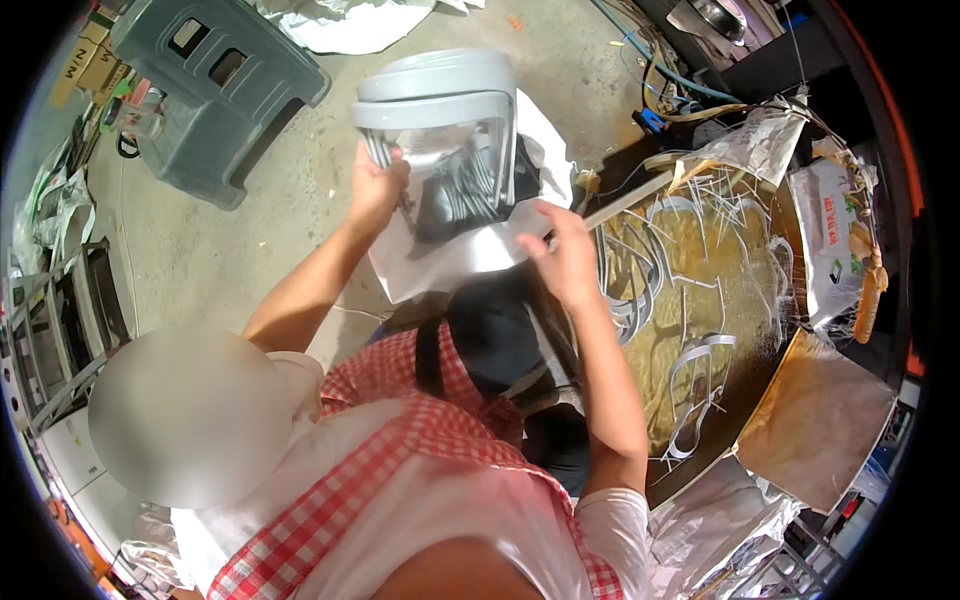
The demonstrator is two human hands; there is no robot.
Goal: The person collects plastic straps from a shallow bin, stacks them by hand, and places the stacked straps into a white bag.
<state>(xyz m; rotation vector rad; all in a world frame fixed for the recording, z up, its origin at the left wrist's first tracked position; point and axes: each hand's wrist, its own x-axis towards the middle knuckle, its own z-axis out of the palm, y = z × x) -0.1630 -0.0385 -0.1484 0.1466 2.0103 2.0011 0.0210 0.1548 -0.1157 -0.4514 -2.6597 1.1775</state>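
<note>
My left hand (378,188) is closed round one leg of a stack of grey U-shaped plastic pieces (435,85). The stack stands above the mouth of a white plastic bag (440,268), its legs reaching down into it. Inside the bag, more grey pieces (468,185) lie nested together. On the bag's right side, my right hand (562,255) is closed on the bag's edge, with thumb and fingertips at the white film. The bag rests in front of my knees.
At right stands a large open box (735,410) with scattered grey curved strips (640,270) and thin sprues. A brown sheet (815,395) adjoins its lower right. A grey-green plastic step stool (225,75) is at upper left, and white sheeting (350,25) lies on the floor beyond.
</note>
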